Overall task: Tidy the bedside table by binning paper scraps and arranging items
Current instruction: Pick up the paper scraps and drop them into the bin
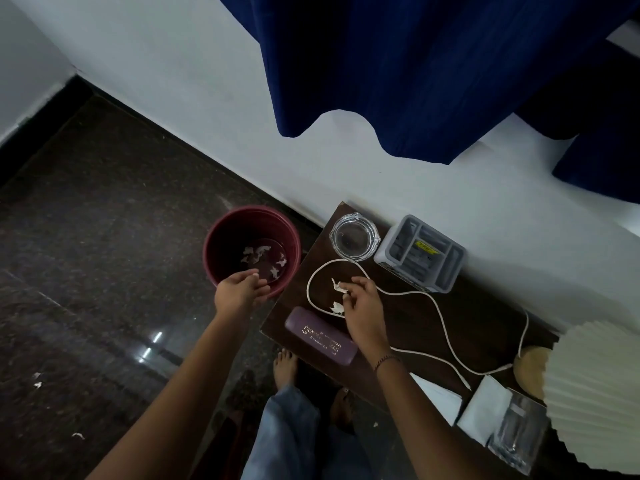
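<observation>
A dark red bin (221, 237) stands on the floor left of the dark wooden bedside table (485, 317), with several white paper scraps (258, 254) on its bottom. My left hand (240, 289) hovers over the bin's near rim, fingers loosely apart and empty. My right hand (363, 303) is over the table's left part, its fingertips pinching a white paper scrap (337, 285). A second scrap (336, 307) lies on the table just under that hand, inside a loop of white cable (440, 306).
On the table are a purple glasses case (318, 336), a glass ashtray (355, 237), a grey organiser tray (420, 252), white papers (485, 407), a clear glass (516, 434) and a pleated lamp shade (595, 393). A blue curtain (433, 71) hangs above. Small scraps (37, 384) dot the floor at left.
</observation>
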The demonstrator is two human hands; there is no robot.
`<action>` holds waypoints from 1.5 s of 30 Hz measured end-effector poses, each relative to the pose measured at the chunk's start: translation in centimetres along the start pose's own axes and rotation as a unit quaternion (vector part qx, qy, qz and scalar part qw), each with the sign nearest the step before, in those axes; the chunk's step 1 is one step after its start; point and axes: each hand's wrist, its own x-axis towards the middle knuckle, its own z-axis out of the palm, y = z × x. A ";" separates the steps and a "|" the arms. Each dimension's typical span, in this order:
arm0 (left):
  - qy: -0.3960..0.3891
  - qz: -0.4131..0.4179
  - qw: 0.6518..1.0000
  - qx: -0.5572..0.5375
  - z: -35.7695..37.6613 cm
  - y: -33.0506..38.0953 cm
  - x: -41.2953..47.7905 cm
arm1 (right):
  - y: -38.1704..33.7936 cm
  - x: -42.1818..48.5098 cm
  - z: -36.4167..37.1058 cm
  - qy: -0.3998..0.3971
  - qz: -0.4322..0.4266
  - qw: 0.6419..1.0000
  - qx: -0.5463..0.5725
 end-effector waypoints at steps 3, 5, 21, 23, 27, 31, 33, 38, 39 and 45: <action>-0.021 -0.003 1.000 0.015 0.3 -0.9 -0.4 | 0.9 0.7 0.3 -0.055 -0.019 0.994 -0.093; -0.037 -0.005 0.999 0.022 0.5 -1.4 -0.5 | 1.2 1.0 0.5 -0.080 -0.035 0.988 -0.130; -0.109 -0.038 0.993 0.002 2.4 -1.6 -0.3 | -3.6 1.3 1.5 -0.096 0.059 0.983 0.144; -0.130 -0.042 0.990 -0.012 2.3 -1.5 -0.2 | -4.8 0.7 1.6 -0.123 0.068 0.972 0.189; -0.118 -0.050 0.992 -0.015 1.6 -0.9 0.2 | -6.0 0.4 1.7 -0.175 0.123 0.926 0.310; -0.041 -0.009 0.999 -0.020 0.7 -0.1 0.7 | -6.1 0.5 1.6 -0.196 0.143 0.897 0.369; -0.022 0.021 0.998 -0.054 0.3 0.5 1.1 | -5.6 0.6 1.5 -0.170 0.144 0.903 0.367; 0.000 -0.002 0.999 -0.050 -0.5 1.6 2.3 | -3.6 0.6 1.0 -0.070 0.158 0.942 0.287; 0.002 -0.011 0.999 -0.044 -0.6 1.6 2.4 | -3.0 0.7 1.0 -0.049 0.157 0.956 0.244; 0.004 -0.046 0.999 -0.025 -1.1 0.1 2.5 | -0.9 0.4 0.6 -0.006 0.149 0.987 0.056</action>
